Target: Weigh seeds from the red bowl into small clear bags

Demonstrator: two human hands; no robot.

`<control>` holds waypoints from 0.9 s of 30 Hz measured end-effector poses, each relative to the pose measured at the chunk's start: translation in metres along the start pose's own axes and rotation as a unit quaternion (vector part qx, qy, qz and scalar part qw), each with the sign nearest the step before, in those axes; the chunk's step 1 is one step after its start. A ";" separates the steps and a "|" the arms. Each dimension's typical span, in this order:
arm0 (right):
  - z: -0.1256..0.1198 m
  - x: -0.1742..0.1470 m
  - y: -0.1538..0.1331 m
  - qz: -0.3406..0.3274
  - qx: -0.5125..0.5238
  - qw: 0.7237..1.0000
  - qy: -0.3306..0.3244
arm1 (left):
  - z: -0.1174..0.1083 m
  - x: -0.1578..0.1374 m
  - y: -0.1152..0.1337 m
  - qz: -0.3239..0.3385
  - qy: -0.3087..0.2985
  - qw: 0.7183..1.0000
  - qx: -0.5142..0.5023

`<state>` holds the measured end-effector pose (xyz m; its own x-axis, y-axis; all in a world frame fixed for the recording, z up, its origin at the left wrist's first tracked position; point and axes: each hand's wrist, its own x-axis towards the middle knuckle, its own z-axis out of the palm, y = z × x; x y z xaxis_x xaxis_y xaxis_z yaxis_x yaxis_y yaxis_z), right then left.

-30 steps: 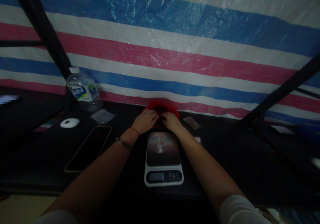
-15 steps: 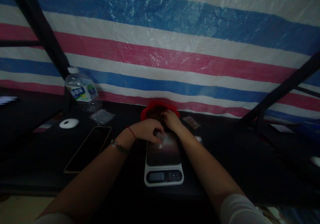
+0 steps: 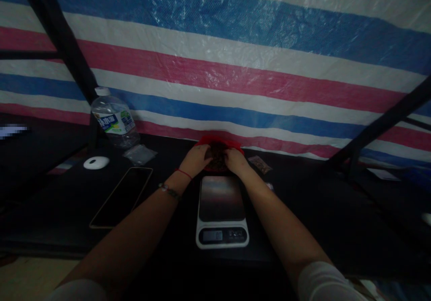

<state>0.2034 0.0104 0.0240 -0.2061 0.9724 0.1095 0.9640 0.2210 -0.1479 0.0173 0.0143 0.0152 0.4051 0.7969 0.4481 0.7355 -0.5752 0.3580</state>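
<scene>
A red plastic-lined container [image 3: 239, 145] holds small dark brown pieces [image 3: 218, 157], too dim to name. My left hand [image 3: 197, 157] reaches into its left side, with curled fingers and the tips lost in shadow. From the right, my right hand [image 3: 235, 161] dips in among the pieces, its fingers bent and the tips hidden. Whatever either hand pinches cannot be made out. Just in front of the container, between my forearms, lies a white kitchen scale [image 3: 222, 211] with a bare dark plate and a lit display.
On the left are a phone [image 3: 123, 198], a white oval object [image 3: 96, 162], clear plastic bags [image 3: 139, 154] and a large clear bottle [image 3: 116, 119]. A small bag of brown bits [image 3: 260, 164] lies right of the container. Striped sheeting [image 3: 235, 72] hangs behind the black table.
My left hand has moved from above the scale, where it held a small clear plastic bag, forward into the red container. My right hand stays in the container. The view has shifted slightly.
</scene>
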 end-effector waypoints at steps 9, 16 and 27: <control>-0.002 -0.004 -0.009 -0.007 0.007 0.999 -0.035 | 0.002 0.000 -0.007 0.035 -0.050 0.996 0.061; -0.002 -0.003 -0.009 -0.054 0.064 0.996 -0.024 | 0.008 0.000 0.004 0.046 -0.098 0.993 0.037; 0.012 0.004 -0.008 -0.014 0.235 0.967 0.098 | 0.019 0.001 0.001 0.027 -0.055 0.997 -0.042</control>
<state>0.1923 0.0138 0.0137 -0.1516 0.9426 0.2974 0.7655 0.3023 -0.5680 0.0292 0.0178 0.0001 0.5035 0.7768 0.3783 0.6647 -0.6280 0.4048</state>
